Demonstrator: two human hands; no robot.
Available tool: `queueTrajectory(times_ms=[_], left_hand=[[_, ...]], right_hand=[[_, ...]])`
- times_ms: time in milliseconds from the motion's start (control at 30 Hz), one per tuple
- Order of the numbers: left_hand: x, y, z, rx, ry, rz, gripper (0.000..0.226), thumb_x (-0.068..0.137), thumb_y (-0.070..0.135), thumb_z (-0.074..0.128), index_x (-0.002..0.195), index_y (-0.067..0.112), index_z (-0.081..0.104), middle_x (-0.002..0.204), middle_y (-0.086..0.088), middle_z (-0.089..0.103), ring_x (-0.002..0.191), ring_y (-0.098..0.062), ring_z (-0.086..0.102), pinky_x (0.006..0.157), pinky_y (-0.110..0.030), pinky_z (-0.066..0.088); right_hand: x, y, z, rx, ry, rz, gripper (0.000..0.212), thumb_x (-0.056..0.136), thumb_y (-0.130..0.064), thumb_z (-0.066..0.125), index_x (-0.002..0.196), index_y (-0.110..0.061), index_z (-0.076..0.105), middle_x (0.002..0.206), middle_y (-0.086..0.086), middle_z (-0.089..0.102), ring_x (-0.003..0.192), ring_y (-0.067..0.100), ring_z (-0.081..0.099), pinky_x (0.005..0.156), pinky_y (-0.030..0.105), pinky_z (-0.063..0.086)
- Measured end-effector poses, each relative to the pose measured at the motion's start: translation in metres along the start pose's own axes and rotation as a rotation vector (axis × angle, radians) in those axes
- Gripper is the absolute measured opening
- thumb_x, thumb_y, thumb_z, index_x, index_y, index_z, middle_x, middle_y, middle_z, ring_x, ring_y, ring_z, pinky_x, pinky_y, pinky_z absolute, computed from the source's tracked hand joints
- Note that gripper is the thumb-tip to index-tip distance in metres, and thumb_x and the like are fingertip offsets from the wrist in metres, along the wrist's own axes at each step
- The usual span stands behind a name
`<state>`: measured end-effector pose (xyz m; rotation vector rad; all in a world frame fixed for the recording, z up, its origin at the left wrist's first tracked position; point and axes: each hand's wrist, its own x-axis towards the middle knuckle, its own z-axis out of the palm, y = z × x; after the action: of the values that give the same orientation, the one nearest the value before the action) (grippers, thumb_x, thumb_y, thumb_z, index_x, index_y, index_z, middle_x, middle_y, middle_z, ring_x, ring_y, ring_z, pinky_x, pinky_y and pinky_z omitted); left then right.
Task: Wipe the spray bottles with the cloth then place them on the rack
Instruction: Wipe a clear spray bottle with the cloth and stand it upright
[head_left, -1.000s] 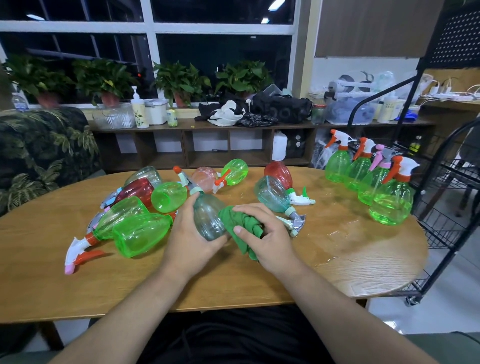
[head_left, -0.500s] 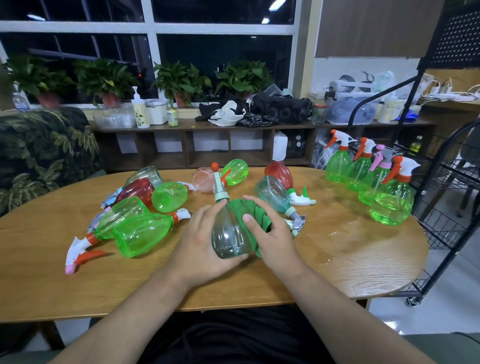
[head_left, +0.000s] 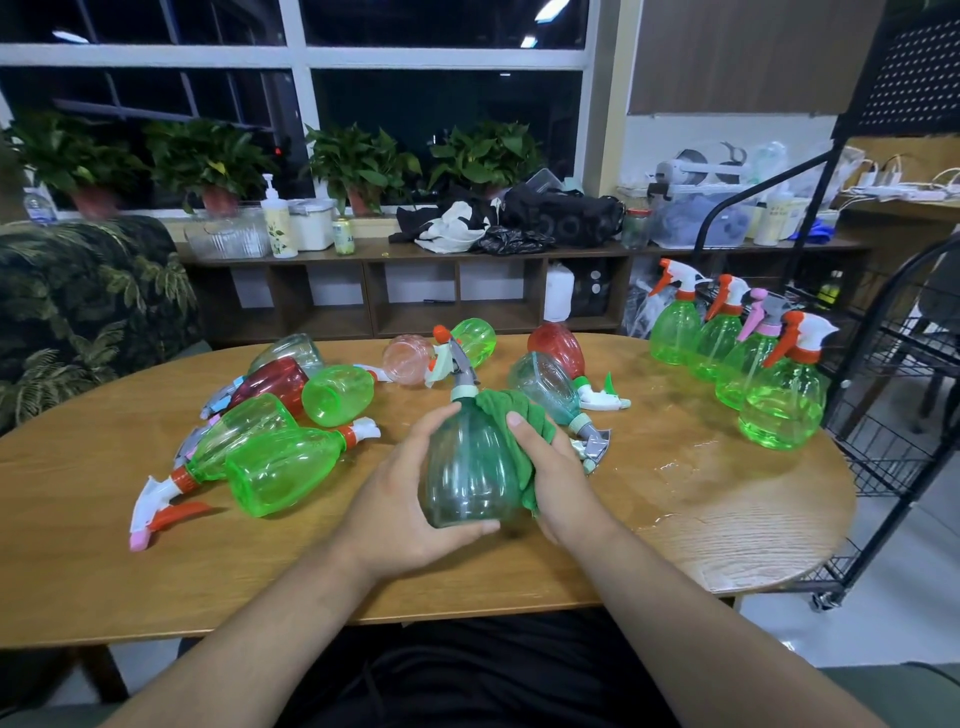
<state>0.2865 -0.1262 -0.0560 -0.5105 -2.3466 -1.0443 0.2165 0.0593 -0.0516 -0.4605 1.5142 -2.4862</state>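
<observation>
Grey bottle (head_left: 470, 467) upright between both my hands, cloth (head_left: 511, 410) on its right side.

My left hand (head_left: 410, 499) curls round the bottle's left side and base. My right hand (head_left: 561, 467) grips the green cloth and presses it to the bottle's right side, thumb on the front. The bottle is near my edge of the table (head_left: 104, 571), nozzle pointing to 12 o'clock; I cannot tell whether its base touches the wood. From 9 to 11 o'clock of it a heap (head_left: 280, 462) of green, red and clear bottles lies on its sides. A teal one (head_left: 545, 384) and a red one (head_left: 556, 345) lie at 1 o'clock, just behind the cloth. Four green bottles (head_left: 782, 405) stand at 2 o'clock, beside the black rack (head_left: 878, 457). A wet patch (head_left: 691, 467) shines at 3 o'clock.
</observation>
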Motion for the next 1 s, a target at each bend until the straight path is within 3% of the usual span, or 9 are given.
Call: queueTrajectory(times_ms=[167,267,367,567,767,1000], left_hand=[[0.002,-0.005,0.003,-0.003,-0.055,-0.036,0.118,0.065,0.054,0.099,0.159,0.04,0.028,0.153,0.011,0.052,0.14,-0.012,0.054,0.115,-0.045,0.047],[0.003,-0.005,0.004,0.068,-0.014,-0.035,0.119,0.064,0.057,0.098,0.159,0.041,0.028,0.155,0.018,0.048,0.144,-0.006,0.048,0.119,-0.037,0.043],[0.004,-0.008,0.005,0.123,0.032,-0.009,0.12,0.066,0.057,0.097,0.162,0.038,0.027,0.156,0.022,0.045,0.144,-0.003,0.046,0.12,-0.034,0.04],[0.006,-0.011,0.004,0.156,0.168,-0.121,0.121,0.066,0.062,0.093,0.164,0.035,0.027,0.151,0.038,0.032,0.143,0.014,0.031,0.118,-0.012,0.025],[0.008,-0.023,0.004,0.094,0.268,-0.26,0.117,0.062,0.062,0.089,0.159,0.032,0.033,0.151,0.009,0.05,0.141,-0.011,0.048,0.117,-0.043,0.046],[0.007,-0.017,0.003,0.242,0.263,-0.166,0.113,0.065,0.064,0.079,0.16,0.02,0.036,0.146,0.003,0.049,0.135,-0.012,0.045,0.113,-0.031,0.038]], right_hand=[[0.001,0.0,0.0,-0.064,-0.001,-0.089,0.032,0.105,-0.02,0.066,0.135,-0.007,0.065,0.122,0.013,0.077,0.111,0.03,0.073,0.096,0.043,0.062],[0.0,0.0,0.001,-0.149,0.005,-0.142,0.038,0.101,-0.025,0.07,0.136,-0.013,0.064,0.126,0.015,0.075,0.117,0.032,0.072,0.103,0.048,0.059],[-0.003,0.0,0.002,-0.257,-0.012,-0.19,0.029,0.106,-0.02,0.067,0.135,-0.02,0.066,0.125,0.006,0.076,0.119,0.027,0.072,0.103,0.044,0.058],[-0.007,0.002,0.001,-0.479,-0.09,-0.328,0.034,0.107,-0.018,0.065,0.139,-0.027,0.065,0.134,-0.002,0.071,0.128,0.023,0.067,0.112,0.048,0.052],[-0.01,0.003,0.002,-0.704,-0.152,-0.515,0.039,0.101,-0.01,0.073,0.138,-0.018,0.068,0.138,-0.008,0.065,0.134,0.016,0.06,0.113,0.026,0.046],[-0.011,0.003,0.004,-0.789,-0.148,-0.594,0.039,0.1,-0.014,0.076,0.138,-0.018,0.069,0.142,-0.007,0.064,0.136,0.013,0.059,0.116,0.031,0.046]])
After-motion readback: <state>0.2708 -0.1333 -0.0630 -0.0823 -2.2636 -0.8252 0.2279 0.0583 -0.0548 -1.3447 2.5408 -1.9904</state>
